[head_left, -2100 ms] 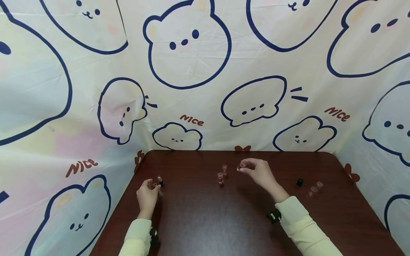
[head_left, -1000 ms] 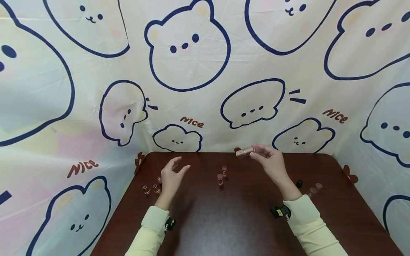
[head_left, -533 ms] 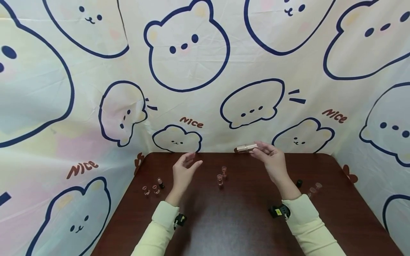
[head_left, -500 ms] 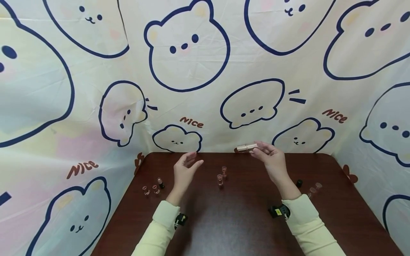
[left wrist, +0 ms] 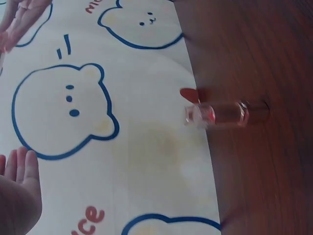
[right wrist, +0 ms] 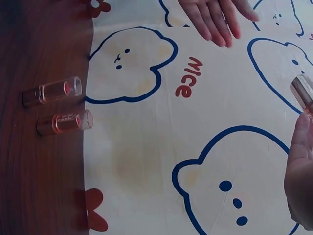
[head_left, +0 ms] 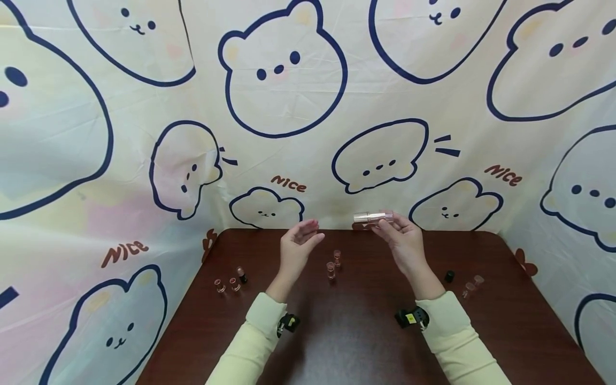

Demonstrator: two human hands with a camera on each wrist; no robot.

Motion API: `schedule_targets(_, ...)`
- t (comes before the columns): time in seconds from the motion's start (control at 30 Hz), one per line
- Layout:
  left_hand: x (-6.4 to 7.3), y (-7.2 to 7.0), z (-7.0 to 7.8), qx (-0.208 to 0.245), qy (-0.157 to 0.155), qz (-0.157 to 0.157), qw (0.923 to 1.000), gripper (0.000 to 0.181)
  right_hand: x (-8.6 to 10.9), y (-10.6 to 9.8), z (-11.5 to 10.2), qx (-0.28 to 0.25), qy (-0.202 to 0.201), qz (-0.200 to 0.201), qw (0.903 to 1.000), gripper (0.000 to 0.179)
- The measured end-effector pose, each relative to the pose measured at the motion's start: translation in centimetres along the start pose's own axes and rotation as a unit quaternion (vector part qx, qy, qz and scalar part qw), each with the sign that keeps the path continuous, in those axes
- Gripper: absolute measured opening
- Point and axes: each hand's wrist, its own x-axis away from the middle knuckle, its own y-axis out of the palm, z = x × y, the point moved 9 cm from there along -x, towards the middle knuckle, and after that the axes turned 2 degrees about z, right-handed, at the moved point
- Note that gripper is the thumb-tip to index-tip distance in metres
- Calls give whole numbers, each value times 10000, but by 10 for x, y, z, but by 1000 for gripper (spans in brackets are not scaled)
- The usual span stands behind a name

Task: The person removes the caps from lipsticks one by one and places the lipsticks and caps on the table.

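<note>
Above the brown wooden table [head_left: 353, 342], my right hand [head_left: 405, 243] pinches a shiny pink-gold tube [head_left: 368, 217] that loosening could drop, my left hand [head_left: 295, 250] empty.

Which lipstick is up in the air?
The lipstick in the right hand. It's held sideways in the air, while the middle pair and left three are on the table.
</note>
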Motion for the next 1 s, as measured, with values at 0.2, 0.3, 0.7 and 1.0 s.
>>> schedule_targets(0.2, -6, 18, -14, 747, -60, -121, 9971, 39, 1, 4, -1, -331, -29, 2, 9994, 31)
schedule_targets(0.3, -7, 27, -14, 878, -74, -180, 9959, 38, 1, 5, -1, -467, -46, -8, 9989, 26)
schedule_targets(0.7, -10, 56, -9, 1232, -191, -305, 9917, 37, 1, 16, -2, -947, -144, -249, 9951, 18)
schedule_targets(1.0, -12, 67, -4, 1499, -324, -98, 9881, 34, 4, 21, -1, -993, -1, -253, 9947, 21)
